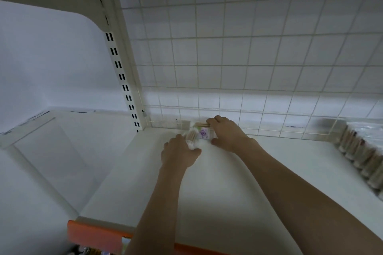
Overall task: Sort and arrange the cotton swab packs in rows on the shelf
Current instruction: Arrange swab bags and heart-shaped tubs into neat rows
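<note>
A cotton swab pack (202, 133) with a purple flower label stands at the back left corner of the white shelf (238, 182), close to the wire grid. My right hand (227, 133) grips it from the right, fingers over its top and thumb at the front. A second clear pack (191, 137) of wooden swabs lies just left of it, partly hidden under my left hand (179, 154), which holds it from the front. Both forearms reach in from the shelf's front edge.
A row of several swab packs (360, 155) lies along the shelf's right side. A wire grid back panel (238, 58) and a slotted upright (122, 76) bound the rear. An orange price rail (93, 236) runs along the front edge. A lower white shelf (51, 161) lies to the left.
</note>
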{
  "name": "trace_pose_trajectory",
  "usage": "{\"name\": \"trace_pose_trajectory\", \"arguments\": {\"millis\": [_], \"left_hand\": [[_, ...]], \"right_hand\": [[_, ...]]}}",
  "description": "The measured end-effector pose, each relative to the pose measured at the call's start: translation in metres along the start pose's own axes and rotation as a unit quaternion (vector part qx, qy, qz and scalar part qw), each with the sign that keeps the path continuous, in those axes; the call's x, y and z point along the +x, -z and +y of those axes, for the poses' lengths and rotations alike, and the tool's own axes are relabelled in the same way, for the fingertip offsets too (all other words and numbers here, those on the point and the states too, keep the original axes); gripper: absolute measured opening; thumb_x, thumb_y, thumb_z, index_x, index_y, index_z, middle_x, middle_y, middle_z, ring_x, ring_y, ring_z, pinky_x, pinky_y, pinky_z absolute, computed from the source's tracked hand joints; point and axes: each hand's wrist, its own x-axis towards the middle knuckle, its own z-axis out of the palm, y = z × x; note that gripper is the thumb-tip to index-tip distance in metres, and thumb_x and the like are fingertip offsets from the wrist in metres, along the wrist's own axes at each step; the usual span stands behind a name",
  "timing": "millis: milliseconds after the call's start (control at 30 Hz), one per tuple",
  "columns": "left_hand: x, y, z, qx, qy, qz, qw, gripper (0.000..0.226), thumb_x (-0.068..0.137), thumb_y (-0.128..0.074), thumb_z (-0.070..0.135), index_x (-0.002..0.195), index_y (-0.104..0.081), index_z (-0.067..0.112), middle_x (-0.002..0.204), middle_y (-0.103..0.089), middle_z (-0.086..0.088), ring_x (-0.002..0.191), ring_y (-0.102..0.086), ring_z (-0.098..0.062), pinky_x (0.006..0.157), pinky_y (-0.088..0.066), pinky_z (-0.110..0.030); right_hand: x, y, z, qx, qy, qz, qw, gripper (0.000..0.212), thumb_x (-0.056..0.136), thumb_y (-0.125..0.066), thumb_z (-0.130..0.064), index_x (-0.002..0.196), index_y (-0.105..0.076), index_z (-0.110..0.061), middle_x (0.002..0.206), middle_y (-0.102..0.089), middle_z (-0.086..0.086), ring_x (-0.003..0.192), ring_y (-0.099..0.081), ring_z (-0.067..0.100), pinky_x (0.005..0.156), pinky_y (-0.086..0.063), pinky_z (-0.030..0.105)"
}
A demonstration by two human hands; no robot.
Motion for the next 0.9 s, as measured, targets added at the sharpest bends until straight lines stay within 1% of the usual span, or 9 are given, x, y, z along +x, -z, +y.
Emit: {"name": "trace_pose_trajectory", "arguments": {"millis": [100, 233, 367, 500, 600, 667, 733, 833, 900], "left_hand": [[-0.004, 0.008, -0.003, -0.053, 0.006, 0.000, 0.999, 0.044, 0.074, -0.067, 0.033, 0.108, -0.048, 0.013, 0.105, -0.059, -0.005, 0.092, -0.057, -0.026, 0.074, -0.047, -0.032], [-0.022, 0.022, -0.001, -0.098, -0.024, 0.018, 0.995, 0.036, 0.074, -0.067, 0.033, 0.103, -0.052, 0.018, 0.094, -0.060, -0.001, 0.079, -0.057, -0.022, 0.065, -0.042, -0.027], [-0.053, 0.033, 0.017, -0.136, -0.101, 0.061, 0.984, 0.031, 0.073, -0.067, 0.031, 0.100, -0.057, 0.020, 0.094, -0.061, -0.001, 0.080, -0.055, -0.021, 0.066, -0.040, -0.028], [-0.093, 0.032, 0.047, -0.176, -0.179, 0.087, 0.964, 0.044, 0.073, -0.069, 0.027, 0.114, -0.056, 0.022, 0.105, -0.040, 0.008, 0.079, -0.037, -0.006, 0.063, -0.028, -0.018], [-0.123, 0.029, 0.073, -0.213, -0.229, 0.080, 0.947, 0.055, 0.073, -0.070, 0.030, 0.123, -0.047, 0.026, 0.109, -0.039, 0.013, 0.086, -0.042, -0.006, 0.063, -0.030, -0.013], [-0.144, 0.026, 0.094, -0.239, -0.255, 0.074, 0.934, 0.053, 0.071, -0.070, 0.031, 0.118, -0.046, 0.028, 0.110, -0.046, 0.013, 0.091, -0.050, -0.013, 0.068, -0.038, -0.021], [-0.167, 0.020, 0.116, -0.250, -0.280, 0.080, 0.923, 0.049, 0.070, -0.071, 0.033, 0.112, -0.046, 0.029, 0.108, -0.051, 0.011, 0.093, -0.055, -0.019, 0.071, -0.039, -0.026], [-0.206, 0.006, 0.152, -0.258, -0.323, 0.091, 0.906, 0.046, 0.070, -0.070, 0.033, 0.110, -0.048, 0.031, 0.108, -0.048, 0.012, 0.091, -0.054, -0.016, 0.071, -0.040, -0.026], [-0.236, -0.007, 0.179, -0.269, -0.342, 0.104, 0.894, 0.047, 0.070, -0.069, 0.034, 0.113, -0.050, 0.030, 0.110, -0.042, 0.014, 0.091, -0.052, -0.011, 0.074, -0.043, -0.026]], "right_hand": [[-0.016, 0.005, -0.001, 0.073, -0.040, -0.008, 0.997, 0.056, 0.079, -0.066, -0.018, 0.129, -0.041, -0.012, 0.119, -0.044, 0.007, 0.101, -0.052, 0.025, 0.082, -0.046, 0.032], [-0.060, 0.024, -0.001, 0.148, -0.094, 0.015, 0.984, 0.056, 0.077, -0.066, -0.017, 0.128, -0.042, -0.013, 0.114, -0.039, 0.003, 0.091, -0.053, 0.023, 0.074, -0.045, 0.029], [-0.121, 0.048, -0.007, 0.179, -0.135, 0.127, 0.966, 0.059, 0.076, -0.067, -0.020, 0.130, -0.043, -0.019, 0.114, -0.036, 0.000, 0.092, -0.045, 0.015, 0.072, -0.033, 0.016], [-0.196, 0.073, -0.011, 0.205, -0.191, 0.242, 0.929, 0.056, 0.076, -0.067, -0.022, 0.127, -0.046, -0.026, 0.114, -0.039, -0.005, 0.101, -0.044, 0.012, 0.079, -0.033, 0.013], [-0.246, 0.090, -0.004, 0.191, -0.225, 0.287, 0.911, 0.055, 0.076, -0.067, -0.022, 0.127, -0.047, -0.024, 0.115, -0.040, -0.006, 0.105, -0.042, 0.008, 0.080, -0.028, 0.004], [-0.279, 0.102, 0.005, 0.157, -0.247, 0.300, 0.908, 0.054, 0.076, -0.068, -0.020, 0.126, -0.049, -0.020, 0.114, -0.040, -0.004, 0.106, -0.042, 0.013, 0.081, -0.027, 0.010], [-0.310, 0.115, 0.017, 0.129, -0.262, 0.318, 0.902, 0.051, 0.077, -0.068, -0.020, 0.124, -0.052, -0.017, 0.112, -0.042, -0.004, 0.107, -0.042, 0.016, 0.081, -0.026, 0.010], [-0.362, 0.133, 0.034, 0.110, -0.274, 0.350, 0.889, 0.051, 0.074, -0.060, -0.030, 0.123, -0.053, -0.020, 0.111, -0.042, -0.011, 0.108, -0.040, 0.012, 0.083, -0.023, -0.002], [-0.400, 0.144, 0.049, 0.104, -0.277, 0.371, 0.880, 0.051, 0.073, -0.059, -0.032, 0.123, -0.054, -0.021, 0.112, -0.042, -0.013, 0.109, -0.041, 0.011, 0.086, -0.023, -0.002]]}}
